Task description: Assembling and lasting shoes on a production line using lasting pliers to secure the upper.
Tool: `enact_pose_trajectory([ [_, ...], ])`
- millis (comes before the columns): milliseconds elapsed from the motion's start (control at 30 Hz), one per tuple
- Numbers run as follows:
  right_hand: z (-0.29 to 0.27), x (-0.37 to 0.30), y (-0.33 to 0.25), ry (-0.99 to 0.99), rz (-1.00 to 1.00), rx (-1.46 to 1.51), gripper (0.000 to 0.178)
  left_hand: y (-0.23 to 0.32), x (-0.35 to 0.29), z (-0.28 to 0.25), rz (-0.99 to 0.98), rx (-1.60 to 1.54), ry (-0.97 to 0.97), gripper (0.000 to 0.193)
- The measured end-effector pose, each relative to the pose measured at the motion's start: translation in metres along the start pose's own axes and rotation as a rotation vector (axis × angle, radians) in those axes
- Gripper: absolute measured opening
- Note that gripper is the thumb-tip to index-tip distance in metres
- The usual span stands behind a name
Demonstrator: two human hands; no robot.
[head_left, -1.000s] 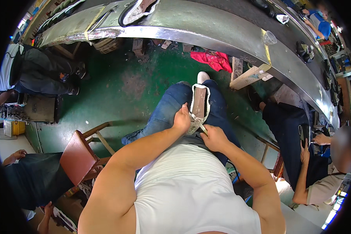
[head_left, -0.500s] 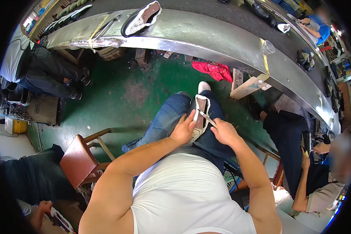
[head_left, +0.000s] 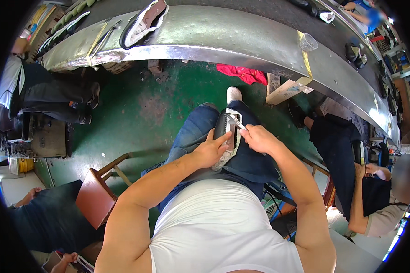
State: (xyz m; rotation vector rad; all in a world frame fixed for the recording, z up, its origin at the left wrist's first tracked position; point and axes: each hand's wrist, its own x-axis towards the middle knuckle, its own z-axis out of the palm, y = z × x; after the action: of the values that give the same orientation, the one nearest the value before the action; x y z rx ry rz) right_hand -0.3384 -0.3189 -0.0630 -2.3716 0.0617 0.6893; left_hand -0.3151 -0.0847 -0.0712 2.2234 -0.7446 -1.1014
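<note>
Resting spread on black-sided, white-rimmed, brown-insoled shoe (head_left: pixel 231 144): left hand (head_left: pixel 209 152); right hand (head_left: pixel 259 138) pinching tool (head_left: pixel 236 122).

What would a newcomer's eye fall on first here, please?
A bright red cloth shows below the long metal bench, vivid against the green floor. At the centre, on the person's lap, the left hand touches a black-and-white shoe while the right hand holds a metal tool over it.
</note>
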Motion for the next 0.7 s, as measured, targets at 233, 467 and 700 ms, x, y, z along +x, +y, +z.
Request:
enact_pose_trajectory([
  [233, 0.001, -0.038, -0.018, -0.090, 0.081, 0.282, 0.043, -0.032, -0.007, 0.034, 0.257, -0.152, 0.343, 0.069],
  [467, 0.028, -0.067, -0.025, -0.016, -0.035, 0.418, 0.040, -0.025, -0.013, 0.020, 0.020, -0.350, 0.153, 0.093],
  [700, 0.052, -0.078, -0.004, -0.016, -0.004, 0.359, 0.037, -0.019, -0.011, 0.005, 0.156, -0.085, 0.191, 0.096],
])
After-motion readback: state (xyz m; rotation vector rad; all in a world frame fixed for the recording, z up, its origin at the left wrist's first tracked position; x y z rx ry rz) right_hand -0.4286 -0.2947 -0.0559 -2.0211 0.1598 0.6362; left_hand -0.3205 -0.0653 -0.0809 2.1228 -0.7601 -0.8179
